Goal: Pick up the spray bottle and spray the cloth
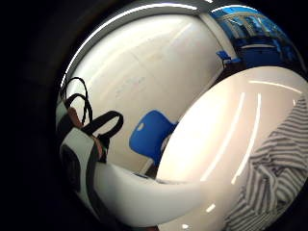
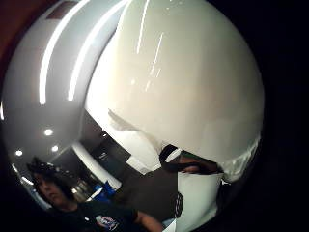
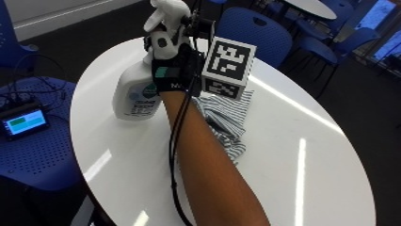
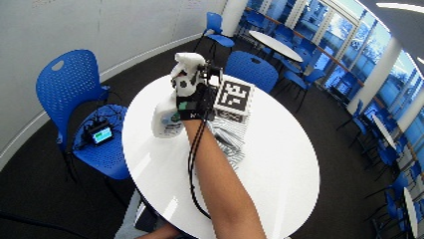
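A white spray bottle (image 3: 134, 94) with a green and blue label is tilted over the left part of the round white table (image 3: 313, 155). My gloved right hand (image 3: 172, 63) grips its neck just under the white spray head (image 3: 166, 12). I cannot tell whether the base touches the table top. A grey-and-white striped cloth (image 3: 222, 117) lies crumpled on the table to the right of the bottle, partly under my forearm. The bottle's white body (image 2: 183, 87) fills the thumb side palm view. In the little finger side view the bottle (image 1: 144, 197) lies against the palm, with the cloth (image 1: 279, 168) on the table beyond.
A blue chair (image 3: 31, 155) at the table's left carries a small lit screen (image 3: 25, 122) and cables. Another blue chair (image 3: 257, 28) stands behind the table. More chairs and a second table (image 4: 278, 42) are further back.
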